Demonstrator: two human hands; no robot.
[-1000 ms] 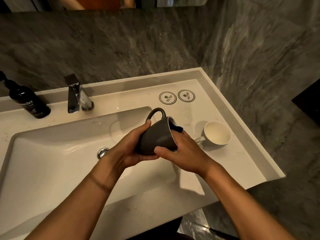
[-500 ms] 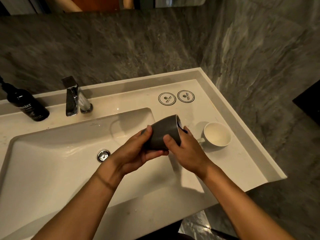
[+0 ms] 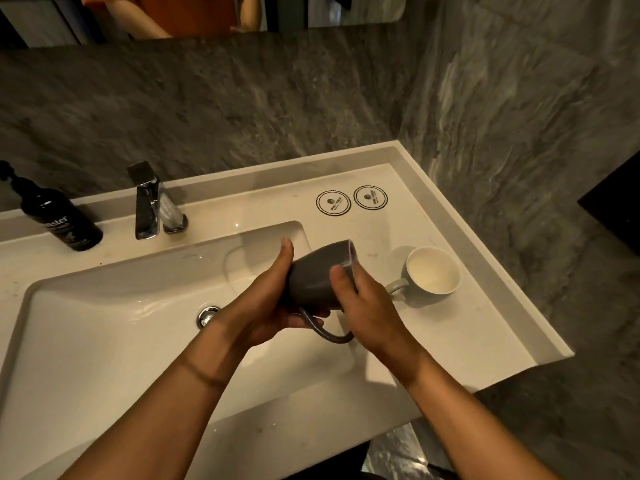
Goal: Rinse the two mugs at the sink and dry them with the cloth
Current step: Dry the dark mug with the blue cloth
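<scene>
Head view: the left hand [image 3: 266, 306] grips the grey mug [image 3: 320, 277] by its base end, thumb up on the side. The mug lies on its side above the right end of the sink [image 3: 104, 306], opening twd the right, handle hanging down. The right hand [image 3: 367, 306] is closed on the rim end, thumb on the outside; fingers are hidden behind, so I cannot tell abt the cloth. The white mug [image 3: 433, 270] stands upright on the counter [image 3: 450, 341], just right of the hands. Faucet [image 3: 149, 202] and a dark bottle [image 3: 59, 216] are at the back left.

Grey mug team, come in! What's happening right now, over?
Both hands, left and right, grip grey mug sideways, handle down. White mug upright on counter. Nothing in the way.
</scene>
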